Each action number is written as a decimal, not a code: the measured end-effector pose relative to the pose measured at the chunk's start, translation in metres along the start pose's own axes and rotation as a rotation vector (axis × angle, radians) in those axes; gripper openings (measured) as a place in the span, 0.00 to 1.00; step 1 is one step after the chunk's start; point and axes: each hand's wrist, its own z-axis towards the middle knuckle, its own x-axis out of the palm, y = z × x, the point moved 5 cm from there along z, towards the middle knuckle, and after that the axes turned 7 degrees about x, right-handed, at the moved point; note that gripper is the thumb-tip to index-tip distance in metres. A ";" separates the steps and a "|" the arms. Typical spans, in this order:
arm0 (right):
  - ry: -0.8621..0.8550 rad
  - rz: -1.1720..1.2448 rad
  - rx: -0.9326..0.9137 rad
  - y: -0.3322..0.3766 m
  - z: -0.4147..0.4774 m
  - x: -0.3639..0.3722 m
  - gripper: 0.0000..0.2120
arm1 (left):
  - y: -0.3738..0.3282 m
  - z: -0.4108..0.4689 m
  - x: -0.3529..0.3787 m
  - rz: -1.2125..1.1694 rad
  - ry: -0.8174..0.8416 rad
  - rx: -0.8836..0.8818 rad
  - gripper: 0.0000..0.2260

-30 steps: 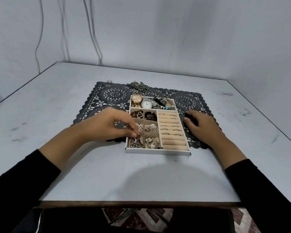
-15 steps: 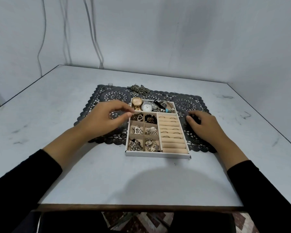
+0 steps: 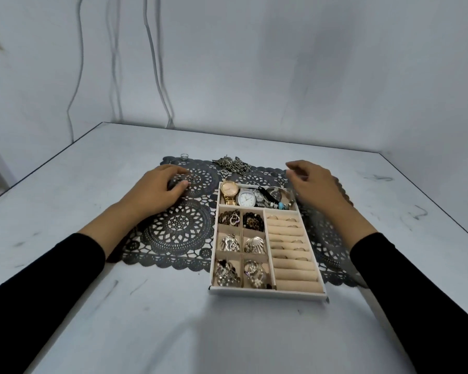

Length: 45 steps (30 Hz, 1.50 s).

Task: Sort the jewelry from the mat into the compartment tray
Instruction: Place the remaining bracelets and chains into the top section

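A white compartment tray (image 3: pixel 266 291) lies on the dark lace mat (image 3: pixel 177 230). Watches and bracelets fill its far section, small jewelry its six left cells, rings its beige rolls. On the mat's far edge sit a heap of bronze chain (image 3: pixel 233 164) and a small silver ring (image 3: pixel 184 156). My left hand (image 3: pixel 157 188) rests on the mat left of the tray, its fingers loosely curled and holding nothing I can see. My right hand (image 3: pixel 312 184) hovers above the tray's far right corner with relaxed fingers, empty.
The grey table (image 3: pixel 152 319) ends at a wall behind and drops off at the right edge. Cables (image 3: pixel 161 85) hang down the wall behind the mat. Both my sleeves are black.
My left hand left the tray's small cells and moved back and left onto the mat. My right hand lifted off the mat and moved toward the tray's far right corner.
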 end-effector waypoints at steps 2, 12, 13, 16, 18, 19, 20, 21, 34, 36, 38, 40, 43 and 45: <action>0.034 0.040 -0.022 0.014 0.015 0.013 0.15 | 0.012 0.008 -0.001 0.005 0.003 -0.028 0.17; 0.305 -0.034 -0.215 0.087 0.073 0.093 0.16 | 0.053 0.043 -0.005 0.039 0.042 -0.010 0.16; 0.335 -0.063 -0.232 0.092 0.077 0.101 0.17 | 0.054 0.047 -0.004 0.040 0.050 -0.003 0.17; 0.391 -0.156 -0.279 0.107 0.089 0.123 0.17 | 0.056 0.057 0.000 0.045 0.061 0.023 0.18; 0.411 -0.179 -0.302 0.114 0.095 0.135 0.16 | 0.059 0.062 0.001 0.038 0.061 0.030 0.17; 0.415 -0.179 -0.315 0.117 0.098 0.140 0.16 | 0.061 0.064 0.002 0.034 0.059 0.035 0.17; 0.419 -0.176 -0.325 0.120 0.102 0.145 0.16 | 0.062 0.066 0.002 0.030 0.056 0.041 0.16; 0.425 -0.174 -0.336 0.123 0.104 0.150 0.16 | 0.063 0.067 0.002 0.024 0.050 0.048 0.15; 0.457 -0.178 -0.366 0.126 0.121 0.176 0.10 | 0.074 0.065 -0.011 -0.135 0.027 0.110 0.11; 0.447 -0.149 -0.363 0.122 0.121 0.172 0.09 | 0.072 0.065 -0.011 -0.166 0.007 0.129 0.09; 0.445 -0.129 -0.358 0.120 0.121 0.169 0.08 | 0.073 0.066 -0.012 -0.203 -0.019 0.135 0.07; 0.446 -0.122 -0.350 0.119 0.122 0.167 0.07 | 0.075 0.066 -0.012 -0.230 -0.040 0.118 0.05; 0.428 -0.112 -0.361 0.121 0.124 0.168 0.08 | 0.075 0.069 -0.012 -0.221 -0.043 0.090 0.07; 0.443 -0.134 -0.372 0.122 0.124 0.172 0.10 | 0.074 0.071 -0.010 -0.203 -0.032 0.092 0.08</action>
